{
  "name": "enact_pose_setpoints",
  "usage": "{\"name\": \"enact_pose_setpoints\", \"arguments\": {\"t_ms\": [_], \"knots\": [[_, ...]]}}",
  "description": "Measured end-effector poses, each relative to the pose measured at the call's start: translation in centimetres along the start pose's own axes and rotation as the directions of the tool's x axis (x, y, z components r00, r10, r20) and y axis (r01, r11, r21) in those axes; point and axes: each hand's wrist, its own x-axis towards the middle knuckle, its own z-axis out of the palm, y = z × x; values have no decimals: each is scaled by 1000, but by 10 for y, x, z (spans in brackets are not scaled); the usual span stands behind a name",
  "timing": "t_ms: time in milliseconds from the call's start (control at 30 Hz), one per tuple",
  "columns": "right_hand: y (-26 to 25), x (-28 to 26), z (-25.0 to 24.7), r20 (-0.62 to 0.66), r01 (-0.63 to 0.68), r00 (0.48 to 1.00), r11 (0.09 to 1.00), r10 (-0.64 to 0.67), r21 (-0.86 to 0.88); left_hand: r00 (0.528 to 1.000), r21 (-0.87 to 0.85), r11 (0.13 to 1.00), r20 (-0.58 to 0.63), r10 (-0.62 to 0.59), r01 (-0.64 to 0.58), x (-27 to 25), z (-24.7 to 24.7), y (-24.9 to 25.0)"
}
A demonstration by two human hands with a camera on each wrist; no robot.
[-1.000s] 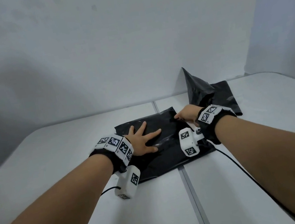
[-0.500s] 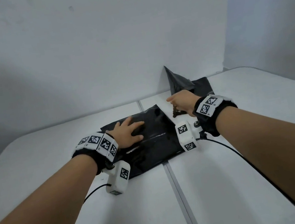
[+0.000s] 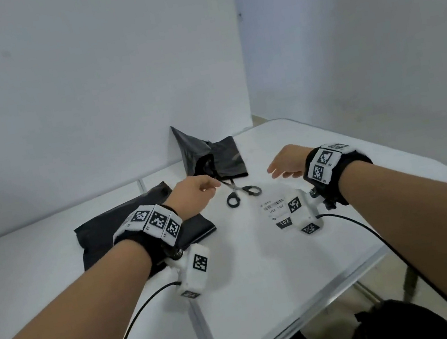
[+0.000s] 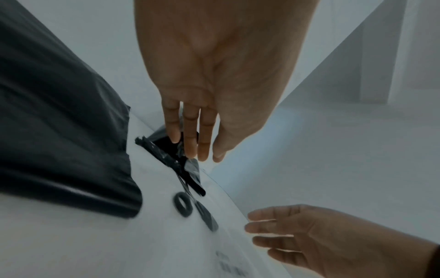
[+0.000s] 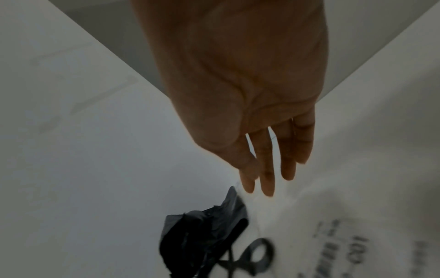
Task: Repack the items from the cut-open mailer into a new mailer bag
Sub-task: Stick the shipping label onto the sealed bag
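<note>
Both hands, left hand and right hand, hover with fingers loosely spread above scissors and a white labelled mailer on the desk, the crumpled black mailer behind, a flat black package seemingly awaiting repacking

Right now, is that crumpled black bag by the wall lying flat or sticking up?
Partly sticking up. One corner of the crumpled black bag rises to a peak against the wall while the rest lies on the table.

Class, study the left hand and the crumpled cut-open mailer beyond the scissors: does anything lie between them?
Yes. The scissors lie just past the left hand, blades pointing into the mouth of the cut-open mailer, handles toward the person. Nothing else visible intervenes.
</note>
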Motion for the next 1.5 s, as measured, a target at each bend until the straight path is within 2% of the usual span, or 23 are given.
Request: {"name": "enact_pose_setpoints", "arguments": {"t_ms": [133,267,400,600,700,800,867,967,1100,1333,1500], "knots": [[24,-11,-3,30,-5,999,966,13,-260,996,-25,1000,88,9,-7,8,20,17],[31,-18,1,55,-6,998,937,27,-350,988,-5,1000,156,-14,15,15,37,21],[34,-17,11,57,70,997,896,-50,-438,980,18,1000,197,-15,11,20,50,21],[33,-4,15,63,-2,998,961,20,-278,978,63,997,208,22,-36,17,54,31],[30,1,16,50,-24,998,939,44,-343,973,78,990,204,103,-121,10,56,42],[30,-4,11,37,-41,998,954,54,-296,925,124,963,333,185,-237,0,63,57],[34,-6,7,36,-63,997,976,72,-209,887,195,936,422,190,-293,-3,70,64],[42,-9,3,47,-99,994,992,103,-75,864,268,904,471,178,-332,-1,77,67],[50,-10,3,34,-127,992,991,126,46,879,296,899,447,168,-323,3,82,70],[60,-17,-2,38,-156,988,967,152,203,881,186,913,387,272,-363,4,83,70],[62,-19,-7,16,-149,988,953,151,263,922,72,958,301,243,-276,9,80,69]]}}
